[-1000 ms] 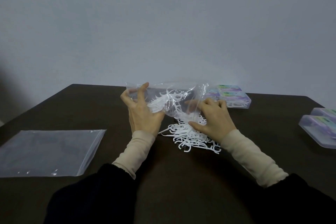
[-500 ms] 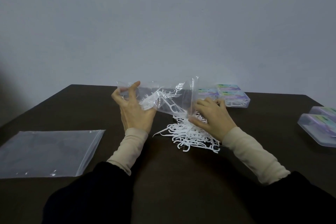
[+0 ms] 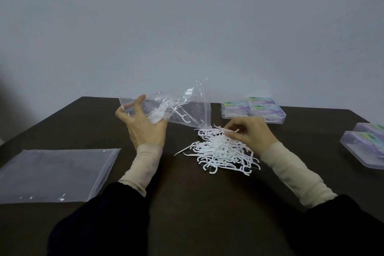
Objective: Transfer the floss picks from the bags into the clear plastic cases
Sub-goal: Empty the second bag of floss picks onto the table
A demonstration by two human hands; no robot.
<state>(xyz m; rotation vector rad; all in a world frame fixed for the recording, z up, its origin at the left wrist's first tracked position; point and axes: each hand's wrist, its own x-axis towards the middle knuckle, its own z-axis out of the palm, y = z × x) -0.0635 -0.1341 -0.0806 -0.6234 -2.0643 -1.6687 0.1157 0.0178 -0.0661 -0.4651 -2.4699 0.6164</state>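
My left hand grips a clear zip bag by its closed end and holds it raised above the table, mouth toward the right. A few white floss picks remain inside it near my fingers. A heap of white floss picks lies on the dark table under the bag's mouth. My right hand rests at the heap's right side and pinches a pick between its fingertips. Clear plastic cases with coloured labels stand at the back, apart from both hands.
An empty flat zip bag lies at the left near the table's front edge. Two more clear cases sit at the right edge. A plain grey wall rises behind the table.
My right hand let go of the bag and dropped onto the pick heap. My left hand carried the bag up and to the left, and most picks have fallen out.
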